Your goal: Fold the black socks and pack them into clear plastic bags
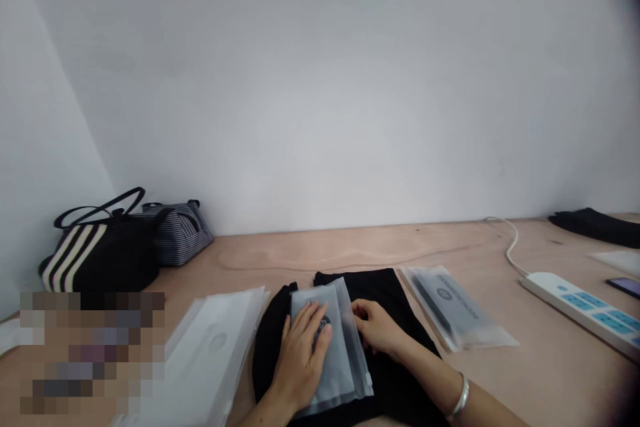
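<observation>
Frosted, rectangular pouch (341, 363) lies under the left hand (301, 353), spread flat, at nine o'clock from the right hand (376, 328), curled; pinch cannot be determined. Matte black cloth (383, 287) beneath.

No legible text, blurred lettering (458, 297) on right pouch (456, 320)

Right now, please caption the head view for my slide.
Left hand rests on a plastic bag over black cloth; right hand at the bag's edge.

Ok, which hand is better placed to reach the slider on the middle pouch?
Probably the right hand: it's at the right edge of the pouch, nearer the slider; the left hand lies across the front.
</observation>
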Motion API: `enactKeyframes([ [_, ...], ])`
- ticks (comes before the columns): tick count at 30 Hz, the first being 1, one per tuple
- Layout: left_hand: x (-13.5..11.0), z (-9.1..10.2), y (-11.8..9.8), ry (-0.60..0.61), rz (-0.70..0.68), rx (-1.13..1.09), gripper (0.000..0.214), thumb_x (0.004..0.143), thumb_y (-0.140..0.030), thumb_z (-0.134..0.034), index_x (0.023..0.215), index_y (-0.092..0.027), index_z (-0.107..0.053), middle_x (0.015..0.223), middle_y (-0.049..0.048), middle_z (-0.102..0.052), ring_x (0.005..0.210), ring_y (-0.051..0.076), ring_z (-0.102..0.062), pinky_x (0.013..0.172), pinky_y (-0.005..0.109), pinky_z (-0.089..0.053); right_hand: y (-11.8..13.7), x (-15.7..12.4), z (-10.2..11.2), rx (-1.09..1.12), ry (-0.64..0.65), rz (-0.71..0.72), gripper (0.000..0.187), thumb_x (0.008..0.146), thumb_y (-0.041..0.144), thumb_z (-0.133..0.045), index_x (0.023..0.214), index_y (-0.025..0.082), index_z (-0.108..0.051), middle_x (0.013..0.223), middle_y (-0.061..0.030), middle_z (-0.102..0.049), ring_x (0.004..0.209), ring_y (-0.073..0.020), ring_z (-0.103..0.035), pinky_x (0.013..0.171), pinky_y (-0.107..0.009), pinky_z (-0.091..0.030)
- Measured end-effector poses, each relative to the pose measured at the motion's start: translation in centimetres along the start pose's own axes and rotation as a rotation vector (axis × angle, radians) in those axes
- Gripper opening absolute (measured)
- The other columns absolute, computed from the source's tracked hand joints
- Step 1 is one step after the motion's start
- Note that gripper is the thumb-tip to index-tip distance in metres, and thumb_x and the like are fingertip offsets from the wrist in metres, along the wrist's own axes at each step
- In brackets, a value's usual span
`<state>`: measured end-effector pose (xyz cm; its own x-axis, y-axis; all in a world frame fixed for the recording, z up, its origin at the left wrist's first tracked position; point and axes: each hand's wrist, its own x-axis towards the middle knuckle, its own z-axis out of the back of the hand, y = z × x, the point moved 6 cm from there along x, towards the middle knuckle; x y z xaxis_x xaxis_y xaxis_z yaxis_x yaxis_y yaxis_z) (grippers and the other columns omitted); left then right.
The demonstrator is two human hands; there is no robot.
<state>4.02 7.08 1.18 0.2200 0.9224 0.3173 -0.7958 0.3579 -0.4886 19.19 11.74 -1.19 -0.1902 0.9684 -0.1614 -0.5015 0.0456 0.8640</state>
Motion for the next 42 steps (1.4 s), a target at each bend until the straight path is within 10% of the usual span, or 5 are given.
enactKeyframes([
  [11, -0.1, 0.0, 0.4, -0.038, 0.052, 0.037, 0.04, 0.089, -0.038, -0.032, 0.126, -0.027, -0.043, 0.133, 0.0033, -0.042, 0.124, 0.022, -0.032, 0.103, 0.05, -0.019, 1.5, 1.6, -0.8, -0.159, -0.156, 0.0, 0.027, 0.062, 0.03, -0.065, 0.082, 0.013, -0.063, 0.091, -0.0109, -0.061, 0.085, -0.0272, -0.059, 0.067, -0.03, -0.045],
  [27, -0.1, -0.8, 0.8, 0.022, 0.189, 0.214, 0.043, 0.078, -0.033, -0.044, 0.119, -0.022, -0.05, 0.139, 0.0109, -0.028, 0.129, 0.03, -0.018, 0.096, 0.048, -0.029, -2.9, 2.1, 11.3, -0.374, -0.54, -0.019, 0.031, 0.081, 0.031, -0.044, 0.1, 0.008, -0.053, 0.093, -0.0173, -0.061, 0.092, -0.0278, -0.057, 0.076, -0.035, -0.043],
  [32, 0.3, 0.3, 1.0, -0.114, 0.197, 0.143, 0.041, 0.071, -0.021, -0.051, 0.112, -0.018, -0.053, 0.136, 0.0112, -0.029, 0.126, 0.03, -0.024, 0.099, 0.045, -0.027, 0.0, 0.4, 9.7, -0.63, -0.613, 0.184, 0.041, 0.082, 0.027, -0.043, 0.12, 0.011, -0.044, 0.126, -0.0186, -0.042, 0.119, -0.0308, -0.034, 0.096, -0.043, -0.025],
  [42, 1.2, 3.8, 3.5, -0.134, 0.189, -0.246, 0.031, 0.074, -0.017, -0.043, 0.102, -0.018, -0.056, 0.103, 0.0044, -0.062, 0.097, 0.018, -0.057, 0.086, 0.03, -0.045, -1.3, -0.3, 2.8, -0.926, -0.227, 0.316, 0.059, 0.083, 0.047, -0.036, 0.134, 0.018, -0.031, 0.138, -0.0118, -0.031, 0.128, -0.0288, -0.022, 0.102, -0.051, -0.008],
])
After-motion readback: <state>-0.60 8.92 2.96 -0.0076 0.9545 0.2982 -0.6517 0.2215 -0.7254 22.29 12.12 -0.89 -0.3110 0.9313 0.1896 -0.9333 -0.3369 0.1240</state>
